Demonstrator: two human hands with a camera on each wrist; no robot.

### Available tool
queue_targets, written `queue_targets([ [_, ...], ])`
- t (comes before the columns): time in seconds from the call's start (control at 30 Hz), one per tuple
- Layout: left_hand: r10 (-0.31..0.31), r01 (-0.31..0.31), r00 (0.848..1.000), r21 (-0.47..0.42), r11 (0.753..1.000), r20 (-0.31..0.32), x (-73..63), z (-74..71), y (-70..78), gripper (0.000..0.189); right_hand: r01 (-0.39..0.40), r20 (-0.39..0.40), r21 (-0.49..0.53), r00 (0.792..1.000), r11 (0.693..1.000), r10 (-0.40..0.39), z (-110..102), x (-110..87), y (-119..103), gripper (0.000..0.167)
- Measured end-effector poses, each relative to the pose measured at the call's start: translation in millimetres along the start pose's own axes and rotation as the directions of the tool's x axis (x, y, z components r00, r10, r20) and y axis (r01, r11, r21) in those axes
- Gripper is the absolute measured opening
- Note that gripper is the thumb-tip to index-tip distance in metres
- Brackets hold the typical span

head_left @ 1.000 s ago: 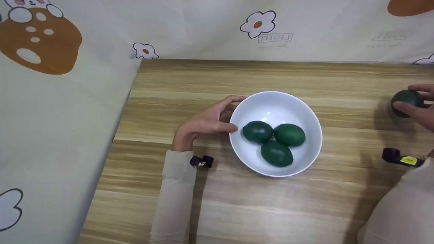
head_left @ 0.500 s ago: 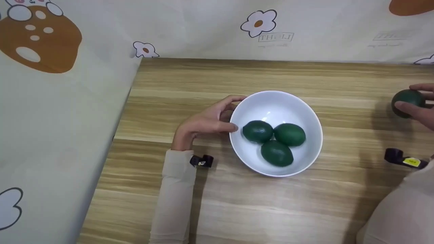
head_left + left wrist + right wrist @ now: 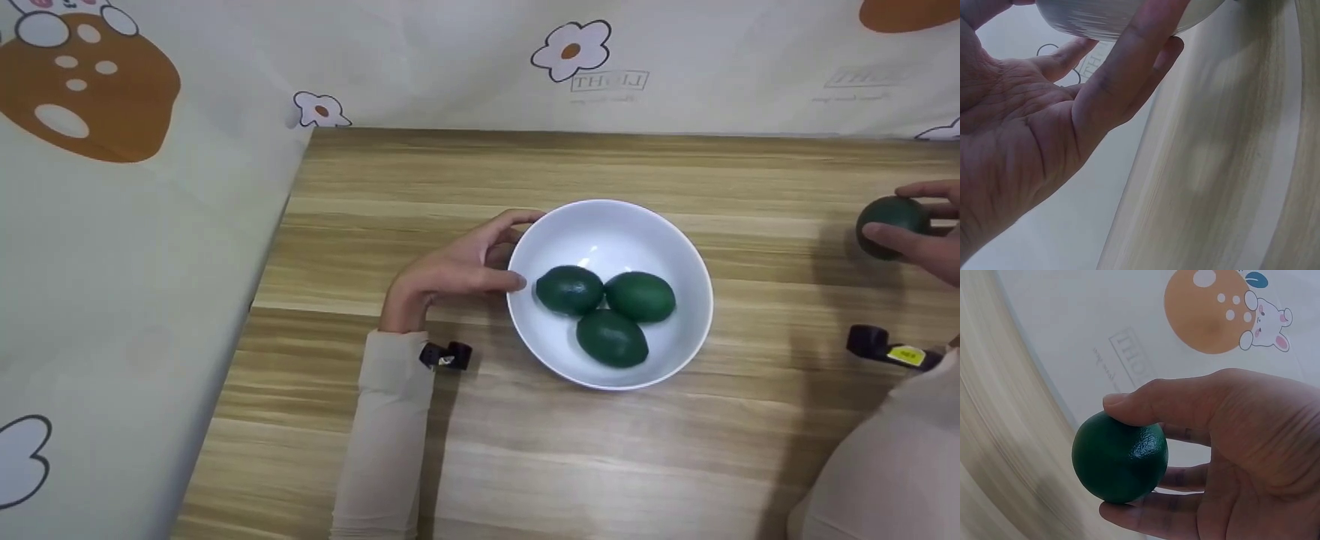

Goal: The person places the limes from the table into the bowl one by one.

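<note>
In the head view, a white bowl (image 3: pixel 600 225) stands on the wooden table with three dark green limes in it: one at left (image 3: pixel 568 291), one at right (image 3: pixel 640 297) and one at the front (image 3: pixel 612 339). My left hand (image 3: pixel 472 266) grips the bowl's left side, thumb on the rim and fingers against the outer wall; the left wrist view shows the fingers under the bowl's curve (image 3: pixel 1086 22). At the far right, my right hand (image 3: pixel 930 240) pinches another lime (image 3: pixel 1114 464) between thumb and fingers. This lime has glossy, dimpled skin and casts a shadow on the table.
A wood-grain table (image 3: pixel 615 465) lies under everything. Pale sheeting printed with flowers (image 3: pixel 592 49) and orange shapes (image 3: pixel 142 90) covers the back and left sides. Black wrist cameras sit at the left cuff (image 3: pixel 446 356) and the right cuff (image 3: pixel 892 349).
My right hand, with the lime in it, shifts slightly left in the last half second. The left hand, the bowl and the three limes inside stay in place.
</note>
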State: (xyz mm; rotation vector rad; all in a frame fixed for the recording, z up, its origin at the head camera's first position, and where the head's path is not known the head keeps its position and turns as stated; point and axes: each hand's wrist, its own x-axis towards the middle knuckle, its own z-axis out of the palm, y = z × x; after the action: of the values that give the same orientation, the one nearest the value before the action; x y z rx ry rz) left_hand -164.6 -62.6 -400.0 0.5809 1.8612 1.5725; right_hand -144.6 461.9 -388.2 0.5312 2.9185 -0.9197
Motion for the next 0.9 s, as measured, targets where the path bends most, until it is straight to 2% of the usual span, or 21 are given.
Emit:
queue_targets([
  [0.17,-0.004,0.004,1.0,0.002,1.0,-0.003,0.3,0.2,-0.2,0.086,0.03,0.005,0.002,1.0,1.0,-0.03,-0.2,0.2,-1.3,0.071],
  [0.33,0.005,-0.006,1.0,-0.018,1.0,-0.006,0.1,0.7,-0.9,0.085,0.065,0.003,0.076,0.998,0.995,-0.065,-0.9,1.1,0.3,0.037],
  [0.5,0.012,-0.012,1.0,-0.025,1.0,-0.006,0.3,0.5,-1.8,0.085,0.077,0.007,0.117,0.997,0.99,-0.079,-2.5,0.7,-2.0,0.041],
  [0.7,0.009,-0.009,1.0,-0.034,0.999,-0.007,0.3,0.4,-1.6,0.086,0.095,0.022,0.11,0.995,0.989,-0.098,-2.9,-1.0,-9.0,0.04],
  [0.9,0.004,-0.004,1.0,-0.036,0.999,-0.002,0.0,0.8,-0.5,0.086,0.082,0.021,0.127,0.996,0.989,-0.085,-3.4,0.3,-7.5,0.04],
])
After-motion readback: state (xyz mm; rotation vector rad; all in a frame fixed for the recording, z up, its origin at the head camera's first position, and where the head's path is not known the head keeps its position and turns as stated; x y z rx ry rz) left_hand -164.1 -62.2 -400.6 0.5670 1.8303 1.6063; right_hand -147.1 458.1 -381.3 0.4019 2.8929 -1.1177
